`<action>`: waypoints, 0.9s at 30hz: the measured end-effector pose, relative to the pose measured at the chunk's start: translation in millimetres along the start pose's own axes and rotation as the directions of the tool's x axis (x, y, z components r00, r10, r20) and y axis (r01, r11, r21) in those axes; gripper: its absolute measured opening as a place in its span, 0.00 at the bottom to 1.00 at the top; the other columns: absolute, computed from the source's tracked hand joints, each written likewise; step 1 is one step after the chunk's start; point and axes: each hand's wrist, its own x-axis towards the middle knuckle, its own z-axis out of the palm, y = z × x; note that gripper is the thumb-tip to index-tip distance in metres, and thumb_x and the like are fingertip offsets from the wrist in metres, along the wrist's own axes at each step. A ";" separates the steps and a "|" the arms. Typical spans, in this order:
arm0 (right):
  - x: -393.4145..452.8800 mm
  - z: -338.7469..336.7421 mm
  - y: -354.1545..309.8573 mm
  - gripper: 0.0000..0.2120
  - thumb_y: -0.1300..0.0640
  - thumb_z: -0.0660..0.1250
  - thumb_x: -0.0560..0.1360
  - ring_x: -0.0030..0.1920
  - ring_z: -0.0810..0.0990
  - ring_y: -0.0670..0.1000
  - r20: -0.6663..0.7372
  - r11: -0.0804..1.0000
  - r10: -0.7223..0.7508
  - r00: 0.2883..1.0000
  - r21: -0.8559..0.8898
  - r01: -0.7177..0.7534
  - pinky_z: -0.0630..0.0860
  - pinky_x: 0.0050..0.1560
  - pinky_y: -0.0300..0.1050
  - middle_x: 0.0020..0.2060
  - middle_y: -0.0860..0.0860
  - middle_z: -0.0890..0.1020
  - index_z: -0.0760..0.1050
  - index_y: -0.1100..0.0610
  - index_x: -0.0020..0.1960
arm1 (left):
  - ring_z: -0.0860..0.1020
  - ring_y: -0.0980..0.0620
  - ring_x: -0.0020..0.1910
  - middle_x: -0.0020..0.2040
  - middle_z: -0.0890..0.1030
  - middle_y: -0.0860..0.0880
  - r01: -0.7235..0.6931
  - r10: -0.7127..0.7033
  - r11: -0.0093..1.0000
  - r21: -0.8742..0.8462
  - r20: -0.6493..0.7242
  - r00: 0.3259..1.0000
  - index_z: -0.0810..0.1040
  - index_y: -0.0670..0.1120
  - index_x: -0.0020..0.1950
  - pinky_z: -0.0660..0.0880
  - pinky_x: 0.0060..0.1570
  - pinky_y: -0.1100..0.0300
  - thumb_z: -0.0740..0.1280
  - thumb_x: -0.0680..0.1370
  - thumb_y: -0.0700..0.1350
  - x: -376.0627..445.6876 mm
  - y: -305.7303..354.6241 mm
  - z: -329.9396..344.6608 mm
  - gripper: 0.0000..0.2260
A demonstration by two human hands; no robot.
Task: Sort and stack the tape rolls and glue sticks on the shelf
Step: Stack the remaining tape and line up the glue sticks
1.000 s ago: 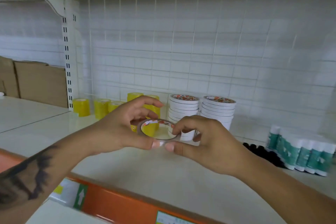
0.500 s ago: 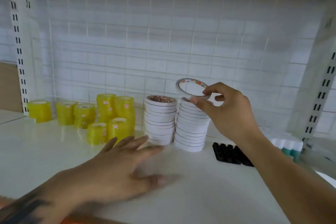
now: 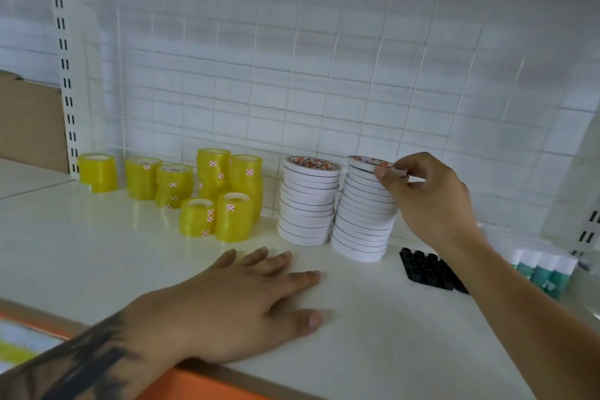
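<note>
Our left hand [image 3: 240,299] flat on the shelf [image 3: 97,256], fingers spread, our right hand [image 3: 425,195] pinching the top tape roll [image 3: 368,162], lying flat on the right white stack [image 3: 363,214], axis upright

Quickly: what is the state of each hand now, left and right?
Left hand: open, resting flat on the shelf.
Right hand: pinches the top white tape roll on the right stack.

Shelf [image 3: 97,256]: wide tape rolls [image 3: 207,191] at left rear; two thin-roll stacks [image 3: 308,201] right of them, side by side; tray [image 3: 425,269] then glue sticks [image 3: 542,269] farther right.
</note>
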 end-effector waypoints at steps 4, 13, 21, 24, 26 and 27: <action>-4.0 0.7 -0.5 0.14 0.39 0.69 0.77 0.50 0.79 0.43 0.007 1.000 -0.005 1.000 -0.015 0.006 0.69 0.40 0.35 0.49 0.40 0.80 0.76 0.46 0.55 | 0.39 0.56 0.82 0.83 0.42 0.60 0.006 -0.006 1.000 -0.014 -0.013 1.000 0.42 0.77 0.76 0.37 0.79 0.49 0.46 0.75 0.77 -1.8 0.5 0.0 0.30; -22.5 3.8 -14.1 0.28 0.42 0.69 0.77 0.76 0.63 0.59 -0.008 0.951 -0.186 0.983 -0.253 0.178 0.66 0.71 0.58 0.78 0.52 0.63 0.68 0.46 0.74 | 0.43 0.59 0.82 0.84 0.49 0.59 0.018 -0.023 0.994 -0.105 -0.048 0.999 0.51 0.76 0.77 0.41 0.80 0.52 0.53 0.76 0.76 -5.3 -0.5 -2.0 0.29; -77.4 34.9 -43.8 0.29 0.37 0.61 0.77 0.76 0.66 0.56 0.337 0.713 -0.582 0.740 -0.226 0.664 0.64 0.74 0.57 0.76 0.51 0.68 0.67 0.45 0.75 | 0.50 0.55 0.82 0.83 0.58 0.54 0.072 -0.073 0.997 -0.012 -0.120 0.990 0.57 0.70 0.78 0.52 0.78 0.41 0.47 0.71 0.80 -1.2 -8.9 2.6 0.36; -98.7 43.4 -41.5 0.28 0.33 0.52 0.78 0.76 0.66 0.55 0.561 0.640 -0.512 0.650 -0.255 0.725 0.63 0.74 0.52 0.78 0.49 0.65 0.60 0.39 0.77 | 0.52 0.54 0.82 0.82 0.61 0.54 0.202 -0.197 0.979 0.011 -0.180 0.964 0.63 0.67 0.76 0.55 0.76 0.37 0.48 0.72 0.80 -23.2 -38.0 -2.1 0.36; -107.9 43.2 -42.7 0.28 0.30 0.47 0.80 0.79 0.57 0.49 0.692 0.606 -0.422 0.586 -0.265 0.750 0.53 0.75 0.44 0.81 0.44 0.55 0.52 0.35 0.78 | 0.51 0.57 0.82 0.81 0.62 0.58 0.268 -0.275 0.962 -0.060 -0.209 0.939 0.66 0.66 0.75 0.55 0.76 0.38 0.50 0.74 0.78 -48.2 -64.4 -6.3 0.33; -110.5 43.4 -44.9 0.28 0.30 0.46 0.80 0.80 0.52 0.46 0.743 0.605 -0.366 0.560 -0.267 0.750 0.49 0.76 0.42 0.81 0.40 0.50 0.49 0.34 0.78 | 0.51 0.58 0.82 0.81 0.61 0.59 0.296 -0.311 0.950 -0.100 -0.215 0.926 0.67 0.66 0.75 0.55 0.77 0.39 0.51 0.75 0.78 -61.9 -78.5 -8.6 0.33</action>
